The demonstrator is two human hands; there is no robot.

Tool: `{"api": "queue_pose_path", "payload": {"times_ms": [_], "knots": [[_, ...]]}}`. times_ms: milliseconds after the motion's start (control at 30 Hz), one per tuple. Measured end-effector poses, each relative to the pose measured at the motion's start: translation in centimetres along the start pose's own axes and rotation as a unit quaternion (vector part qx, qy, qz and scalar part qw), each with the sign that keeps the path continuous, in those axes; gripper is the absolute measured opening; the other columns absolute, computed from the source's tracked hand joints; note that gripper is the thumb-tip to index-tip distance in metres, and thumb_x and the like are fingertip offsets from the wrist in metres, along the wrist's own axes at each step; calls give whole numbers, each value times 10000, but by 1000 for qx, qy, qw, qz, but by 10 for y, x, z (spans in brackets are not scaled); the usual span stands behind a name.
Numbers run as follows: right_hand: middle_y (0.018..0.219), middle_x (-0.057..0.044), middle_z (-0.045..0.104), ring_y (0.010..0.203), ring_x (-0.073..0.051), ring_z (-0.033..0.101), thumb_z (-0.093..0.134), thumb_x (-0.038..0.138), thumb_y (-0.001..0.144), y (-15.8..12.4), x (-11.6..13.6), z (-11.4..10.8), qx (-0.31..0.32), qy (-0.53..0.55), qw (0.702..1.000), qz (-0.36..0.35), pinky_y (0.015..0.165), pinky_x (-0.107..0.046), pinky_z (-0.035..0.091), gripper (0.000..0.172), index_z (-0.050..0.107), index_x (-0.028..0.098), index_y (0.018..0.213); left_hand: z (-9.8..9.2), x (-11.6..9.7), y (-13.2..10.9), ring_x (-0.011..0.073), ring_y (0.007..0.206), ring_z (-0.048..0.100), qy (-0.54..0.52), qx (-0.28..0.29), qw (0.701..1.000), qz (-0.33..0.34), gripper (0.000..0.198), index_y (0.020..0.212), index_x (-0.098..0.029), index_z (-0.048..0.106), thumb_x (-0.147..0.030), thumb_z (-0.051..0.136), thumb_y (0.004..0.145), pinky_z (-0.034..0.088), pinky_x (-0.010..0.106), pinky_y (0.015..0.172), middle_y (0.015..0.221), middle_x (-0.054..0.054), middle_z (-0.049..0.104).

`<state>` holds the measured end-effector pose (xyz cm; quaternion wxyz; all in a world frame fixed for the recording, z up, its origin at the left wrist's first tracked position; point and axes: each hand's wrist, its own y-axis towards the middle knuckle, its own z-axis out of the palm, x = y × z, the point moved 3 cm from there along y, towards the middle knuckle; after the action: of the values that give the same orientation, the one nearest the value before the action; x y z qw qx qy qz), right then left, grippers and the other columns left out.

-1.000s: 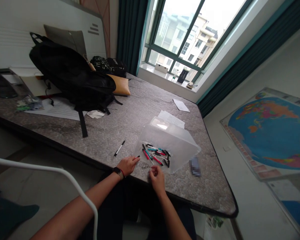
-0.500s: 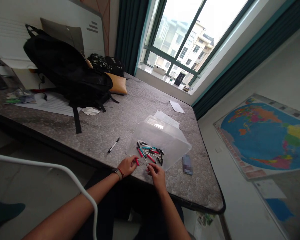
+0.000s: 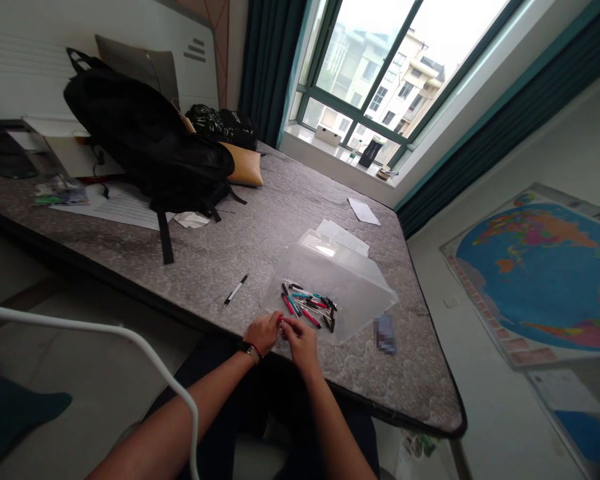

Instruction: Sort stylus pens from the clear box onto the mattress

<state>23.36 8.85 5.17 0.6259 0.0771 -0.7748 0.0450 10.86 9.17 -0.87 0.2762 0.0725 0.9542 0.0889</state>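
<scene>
Clear bin (image 3: 363, 283) holds pens (image 3: 311, 318) — left fingers (image 3: 273, 321) and right fingers (image 3: 291, 327) clamp a red piece (image 3: 280, 319).

A black backpack (image 3: 145, 140) and tan pouch (image 3: 246, 167) lie left of a world map (image 3: 545, 267)

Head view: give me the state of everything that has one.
Left hand: pinching a red piece
Right hand: curled at that piece, grip unclear
Box: open
Pens: loose inside it
Lone pen: lying outside the box
Backpack: lying down
Curtains: drawn aside
Window: seems shut
Map: hung up
</scene>
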Motion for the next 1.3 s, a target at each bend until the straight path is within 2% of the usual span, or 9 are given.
{"api": "queue_pose_path", "payload": {"times_ms": [200,433,633,1033,1167,1300], "knots": [[891,-53,731,757,-197,676,614,373,842,-1,5,1,3,-55,998,-20,703,-318,553,248,735,216,991,4,2,-1,217,796,651,15,4,1000,2,269,1176,-212,492,-224,423,916,434,312,709,830,48,698],[850,-46,692,743,-167,640,551,326,889,-7,19,1,-65,-150,984,-76,672,-263,516,197,707,209,915,1,1,0,215,755,642,23,-5,1000,4,240,1141,-206,500,-248,347,961,419,317,687,798,44,690],[837,-48,675,770,-174,626,515,249,902,-10,23,6,-35,-239,964,-108,741,-280,490,196,702,216,948,4,2,-1,208,735,631,22,-4,1000,9,240,1135,-200,517,-231,367,951,418,315,692,783,49,679],[915,-64,716,826,-189,664,562,240,876,-9,10,9,-50,-215,972,-85,763,-286,503,180,684,190,999,4,2,-2,208,764,615,25,5,1000,7,241,1138,-203,526,-237,408,932,416,312,712,805,45,669],[911,-57,712,802,-178,660,546,252,888,-10,4,-1,-34,-231,968,-91,752,-277,499,192,679,192,1014,2,0,-2,208,738,605,34,-5,999,16,256,1147,-200,528,-226,374,944,409,314,702,787,46,662],[871,-53,703,760,-179,648,532,243,880,7,-9,-36,-48,-294,951,-78,729,-280,491,174,679,179,949,3,0,-2,203,705,591,54,-8,998,15,277,1155,-207,540,-217,349,954,398,310,689,754,45,650]]}}
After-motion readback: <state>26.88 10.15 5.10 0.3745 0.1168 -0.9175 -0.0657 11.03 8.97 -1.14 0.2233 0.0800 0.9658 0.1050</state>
